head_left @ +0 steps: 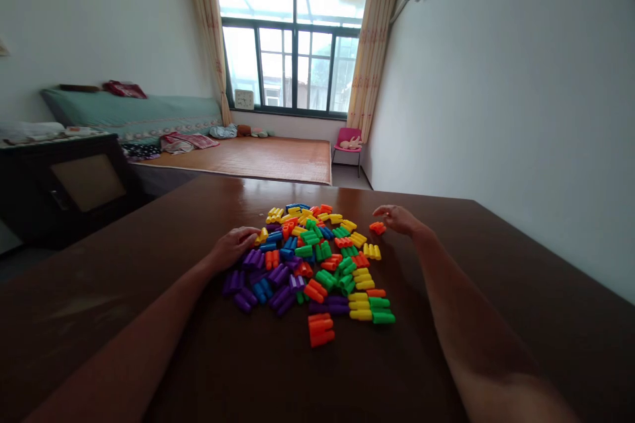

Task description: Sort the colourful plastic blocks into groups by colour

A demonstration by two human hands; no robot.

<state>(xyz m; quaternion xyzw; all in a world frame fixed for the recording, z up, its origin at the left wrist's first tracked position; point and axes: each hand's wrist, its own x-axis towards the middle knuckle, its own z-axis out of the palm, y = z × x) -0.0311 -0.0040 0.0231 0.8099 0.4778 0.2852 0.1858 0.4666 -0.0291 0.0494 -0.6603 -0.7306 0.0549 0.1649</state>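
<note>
Left hand (238, 246) is touching a yellow ribbed plastic block (261, 236), can't tell if gripping; right hand (399, 219) is hovering open beside an orange ribbed plastic block (378, 228); between, loose multicoloured plastic blocks (310, 237) are crowding the glossy brown desk (238, 370), careless sweeps risking scatter.

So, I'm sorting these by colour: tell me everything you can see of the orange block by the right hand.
The orange block is bright and plastic-looking, with rounded parts side by side. It lies on the brown table, slightly apart from the pile's right side, close to the right hand; whether they touch is unclear. Finer details are too small to tell.
</note>
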